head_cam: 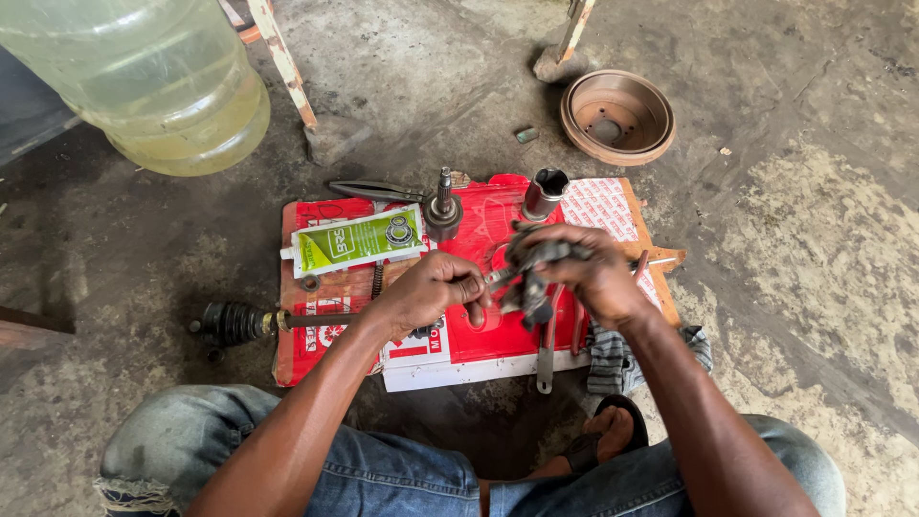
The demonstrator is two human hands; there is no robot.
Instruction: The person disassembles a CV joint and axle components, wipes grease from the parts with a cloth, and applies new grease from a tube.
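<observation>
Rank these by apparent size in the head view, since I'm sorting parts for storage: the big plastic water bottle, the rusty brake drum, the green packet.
1. Plastic water bottle, largest, though cut off by the frame and nearer the camera.
2. Green packet and brake drum: too close to rank.

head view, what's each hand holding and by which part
Right hand clutches a dark greasy rubber boot from above. Left hand has a closed grip on a thin metal tool at its near end.

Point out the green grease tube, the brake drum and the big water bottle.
green grease tube (359, 239), head view, middle of its flat body
brake drum (617, 117), head view, inner face
water bottle (153, 77), head view, clear side wall
</observation>
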